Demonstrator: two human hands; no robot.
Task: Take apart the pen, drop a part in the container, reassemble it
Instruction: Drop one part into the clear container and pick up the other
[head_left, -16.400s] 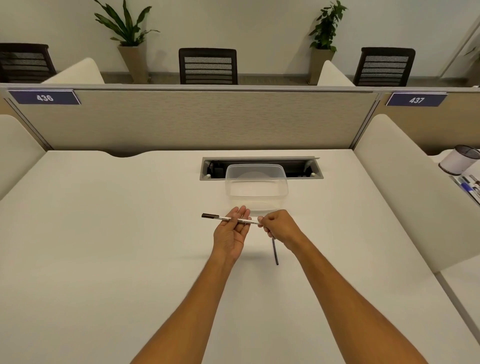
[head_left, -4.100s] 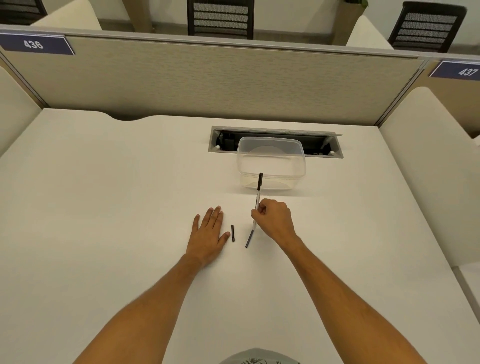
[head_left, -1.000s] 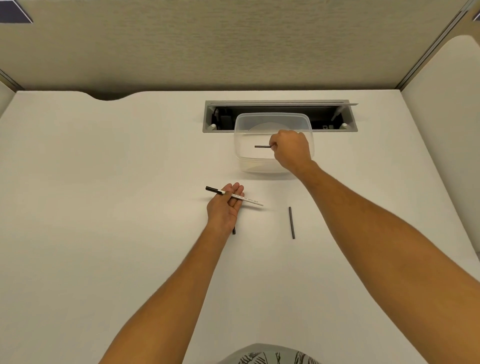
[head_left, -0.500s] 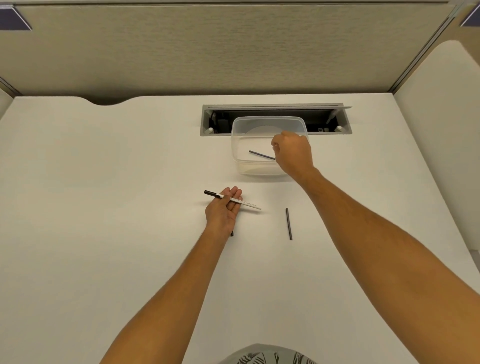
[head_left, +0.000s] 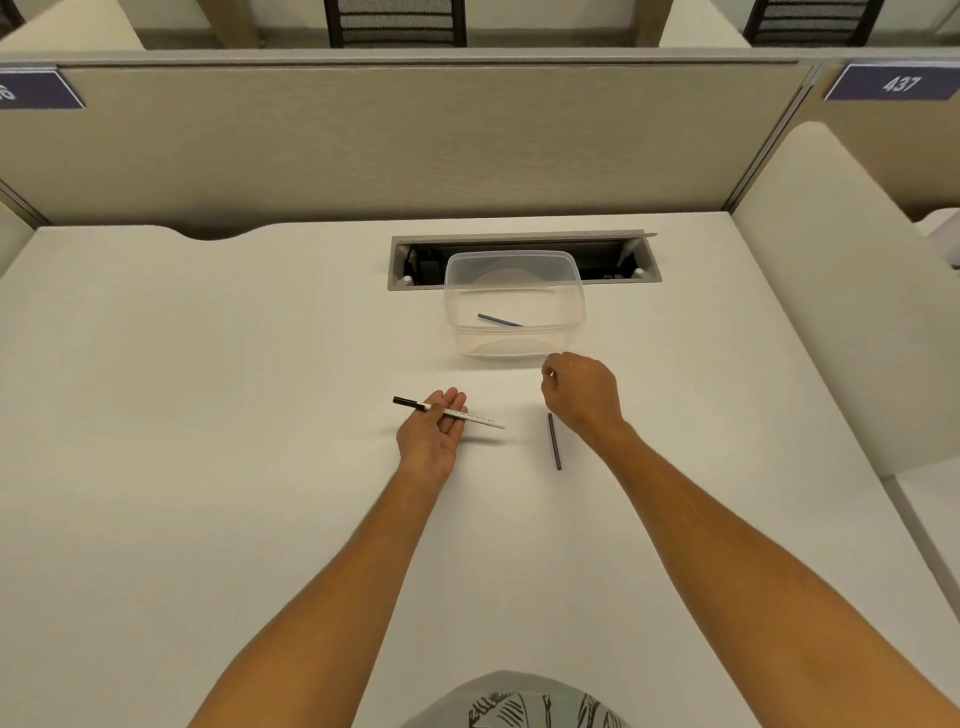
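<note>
My left hand (head_left: 430, 435) lies palm up on the white desk and holds the white pen barrel (head_left: 480, 419) with its black end (head_left: 406, 401) pointing left. A thin dark pen part (head_left: 499, 320) lies inside the clear plastic container (head_left: 570, 291). My right hand (head_left: 583, 396) hovers just in front of the container, fingers curled, holding nothing. A second thin dark rod (head_left: 555, 441) lies on the desk just left of my right wrist.
An open cable tray (head_left: 613, 260) is set into the desk behind the container. A beige partition (head_left: 415, 145) closes off the far side, and a padded divider (head_left: 831, 291) runs along the right edge.
My right hand let the dark part fall into the container and drew back toward me. The left hand kept hold of the barrel in the same place.
</note>
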